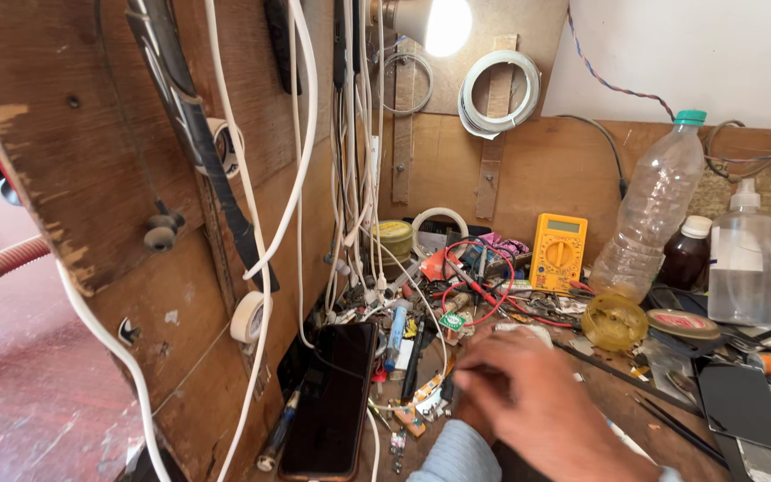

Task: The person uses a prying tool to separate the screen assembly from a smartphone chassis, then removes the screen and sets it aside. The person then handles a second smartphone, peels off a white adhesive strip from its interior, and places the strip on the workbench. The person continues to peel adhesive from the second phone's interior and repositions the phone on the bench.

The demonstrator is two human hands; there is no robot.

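Right hand (528,397) fingers curl over small circuit board (428,393); grip unclear; light, stiff, fragile, likely best edge-held; left hand unseen.

My one head-worn camera looks down and forward, close over the cluttered wooden workbench (617,393), facing its plywood back wall (546,170).
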